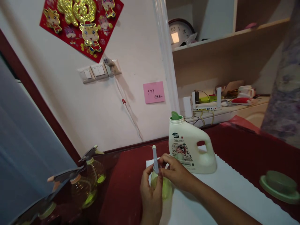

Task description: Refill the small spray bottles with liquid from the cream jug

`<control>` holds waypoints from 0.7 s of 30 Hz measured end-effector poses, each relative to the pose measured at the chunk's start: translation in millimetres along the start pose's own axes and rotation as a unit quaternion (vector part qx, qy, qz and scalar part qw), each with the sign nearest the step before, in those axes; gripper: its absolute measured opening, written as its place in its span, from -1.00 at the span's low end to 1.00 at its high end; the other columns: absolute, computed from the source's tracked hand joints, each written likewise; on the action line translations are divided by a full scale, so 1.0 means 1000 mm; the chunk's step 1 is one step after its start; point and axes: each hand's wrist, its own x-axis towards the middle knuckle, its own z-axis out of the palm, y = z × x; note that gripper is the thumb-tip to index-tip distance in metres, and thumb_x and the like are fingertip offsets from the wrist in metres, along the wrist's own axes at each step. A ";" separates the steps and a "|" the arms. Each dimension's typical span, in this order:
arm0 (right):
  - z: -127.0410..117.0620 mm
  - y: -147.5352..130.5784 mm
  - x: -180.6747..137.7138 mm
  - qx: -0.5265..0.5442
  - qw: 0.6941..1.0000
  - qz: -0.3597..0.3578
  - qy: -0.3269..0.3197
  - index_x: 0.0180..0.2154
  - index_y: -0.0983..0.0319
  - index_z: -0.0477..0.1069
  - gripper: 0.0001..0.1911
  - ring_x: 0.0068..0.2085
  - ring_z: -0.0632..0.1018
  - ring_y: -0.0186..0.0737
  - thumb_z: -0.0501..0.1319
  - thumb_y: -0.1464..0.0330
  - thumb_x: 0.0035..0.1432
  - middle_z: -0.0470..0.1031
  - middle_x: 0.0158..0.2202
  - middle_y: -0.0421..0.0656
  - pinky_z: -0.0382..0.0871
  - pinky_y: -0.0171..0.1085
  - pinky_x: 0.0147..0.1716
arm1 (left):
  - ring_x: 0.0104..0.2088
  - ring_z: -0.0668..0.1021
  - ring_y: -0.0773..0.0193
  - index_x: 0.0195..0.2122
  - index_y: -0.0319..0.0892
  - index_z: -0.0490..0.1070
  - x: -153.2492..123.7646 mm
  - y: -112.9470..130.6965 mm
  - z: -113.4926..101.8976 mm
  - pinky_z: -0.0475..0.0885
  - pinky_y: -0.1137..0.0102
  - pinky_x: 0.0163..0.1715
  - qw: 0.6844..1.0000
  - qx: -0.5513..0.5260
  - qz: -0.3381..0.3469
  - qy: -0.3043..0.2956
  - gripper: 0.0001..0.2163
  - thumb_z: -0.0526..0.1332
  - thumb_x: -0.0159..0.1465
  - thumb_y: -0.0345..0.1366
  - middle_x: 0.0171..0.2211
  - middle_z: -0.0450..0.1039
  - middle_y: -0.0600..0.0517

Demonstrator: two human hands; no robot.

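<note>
A small spray bottle (pixel 167 189) with a yellow-green tinted body stands upright on a white sheet (pixel 187 211). Its grey spray head (pixel 155 161) points away from me. My left hand (pixel 151 193) is closed around the bottle's neck from the left. On the right side, the fingers of my right hand (pixel 175 172) pinch at the spray head's base; the exact contact is partly hidden. Just behind my hands is a large pale detergent jug (pixel 192 153) with a handle and a picture label. Its mouth is uncapped, showing a green spout (pixel 175 116).
To the left stand more spray bottles (pixel 95 170) with yellow-green liquid in the bottom. A green cap (pixel 278 186) lies on the dark red table (pixel 122 187) at the right. Behind are a white router (pixel 206 106) on a shelf and a wall with a pink note (pixel 154 92).
</note>
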 end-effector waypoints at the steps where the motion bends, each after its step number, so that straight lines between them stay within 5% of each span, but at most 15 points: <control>1: 0.002 0.002 0.000 0.002 1.000 0.004 0.006 -0.36 0.18 0.38 -0.87 -0.26 0.40 -0.22 0.31 0.32 0.08 0.36 -0.32 -0.25 0.23 -0.26 -0.30 | -0.01 0.58 0.03 -0.01 -0.11 0.45 0.000 0.000 0.000 0.45 0.22 0.01 1.000 -0.001 -0.003 -0.004 -0.69 0.31 0.28 -0.11 -0.04 0.56 -0.09; 12: -0.005 -0.014 0.001 -0.010 1.000 0.001 -0.028 -0.44 0.19 0.46 -0.93 -0.19 0.41 -0.20 0.22 0.38 0.07 0.32 -0.31 -0.22 0.22 -0.23 -0.20 | -0.10 0.60 0.06 -0.03 -0.14 0.49 0.002 -0.005 -0.002 0.47 0.29 -0.10 1.000 0.017 -0.004 0.013 -0.64 0.33 0.25 -0.03 -0.09 0.59 -0.10; 21: 0.009 -0.003 0.001 0.022 0.997 0.047 0.059 -0.40 0.19 0.41 -0.82 -0.25 0.40 -0.16 0.34 0.30 -0.09 0.34 -0.33 -0.22 0.23 -0.20 -0.26 | -0.13 0.58 0.10 -0.10 -0.14 0.51 0.002 -0.005 0.000 0.47 0.30 -0.11 0.998 0.042 0.041 0.010 -0.71 0.29 0.29 -0.06 -0.14 0.56 -0.08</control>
